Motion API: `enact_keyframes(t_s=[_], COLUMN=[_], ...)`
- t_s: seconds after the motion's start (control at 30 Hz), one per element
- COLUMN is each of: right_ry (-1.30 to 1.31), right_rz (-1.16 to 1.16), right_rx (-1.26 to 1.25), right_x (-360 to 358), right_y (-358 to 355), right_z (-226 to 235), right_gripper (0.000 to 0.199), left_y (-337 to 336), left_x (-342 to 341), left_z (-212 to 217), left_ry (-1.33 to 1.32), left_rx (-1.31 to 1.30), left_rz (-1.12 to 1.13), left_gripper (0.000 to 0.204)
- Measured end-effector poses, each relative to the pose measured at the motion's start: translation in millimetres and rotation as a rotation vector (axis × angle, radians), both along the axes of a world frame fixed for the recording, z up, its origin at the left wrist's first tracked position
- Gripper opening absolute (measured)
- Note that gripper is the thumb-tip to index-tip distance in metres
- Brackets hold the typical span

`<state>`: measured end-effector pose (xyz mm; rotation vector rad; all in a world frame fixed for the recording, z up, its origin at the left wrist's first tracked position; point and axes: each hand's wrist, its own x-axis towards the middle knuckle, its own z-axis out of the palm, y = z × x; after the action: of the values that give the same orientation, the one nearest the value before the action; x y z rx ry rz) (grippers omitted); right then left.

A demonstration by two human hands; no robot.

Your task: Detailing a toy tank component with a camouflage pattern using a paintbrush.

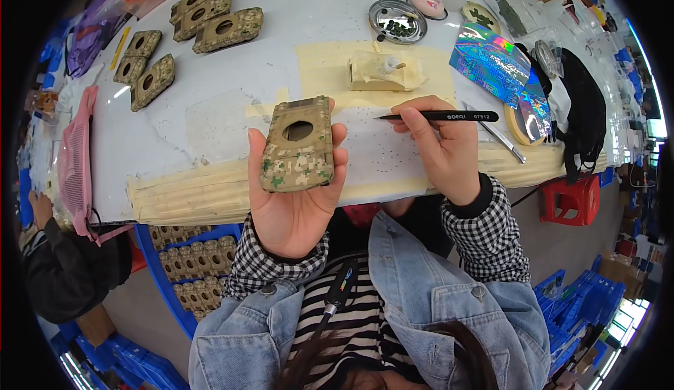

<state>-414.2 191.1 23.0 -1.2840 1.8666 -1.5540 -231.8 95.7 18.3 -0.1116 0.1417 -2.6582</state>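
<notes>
My left hand (291,225) is closed around the sides of a camouflage model tank hull (298,165), tilted up from the palm. A round hole opens in the hull's upper face. Black pointed tweezers (467,116) are pinched between the fingers of my right hand (449,155). Their tips point left, toward the hull but apart from it. Whether anything sits between the tips is too small to tell. Beneath and between my hands, rows of tiny dark specks (382,160) dot a pale sheet on the table.
More camouflage hulls (228,30) stand at the far left. Beyond the tweezers is a tape-covered block (365,73) with a small bottle. A metal dish (398,21) holds dark green bits. Shiny holographic sheets (491,63) and a knife (507,144) lie right. A blue crate (165,288) of hulls sits below.
</notes>
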Motion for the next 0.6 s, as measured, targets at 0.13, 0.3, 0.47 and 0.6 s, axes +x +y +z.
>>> enact_keyframes(t_s=[0.13,0.3,0.47,0.6], right_ry=[-0.009,-0.107,-0.269,-0.315], right_rz=[0.007,0.033,0.132,0.213], right_rx=[0.02,0.0,-0.039,-0.051], right_x=[-1.9,-2.9,-0.5,-3.7], right_y=[2.1,7.2,13.8,15.4], right_z=[5.9,16.9,38.8,49.3], right_gripper=[0.015,0.017,0.02,0.022], left_y=[-0.7,0.5,8.8,12.1], left_x=[1.1,2.1,-0.1,1.0], left_z=[1.5,-1.4,9.7,14.7], left_ry=[-0.016,-0.001,-0.125,-0.154], left_rx=[-0.011,-0.081,-0.19,-0.292], left_rz=[-0.011,-0.018,-0.03,-0.054], left_gripper=[0.072,0.078,0.08,0.083])
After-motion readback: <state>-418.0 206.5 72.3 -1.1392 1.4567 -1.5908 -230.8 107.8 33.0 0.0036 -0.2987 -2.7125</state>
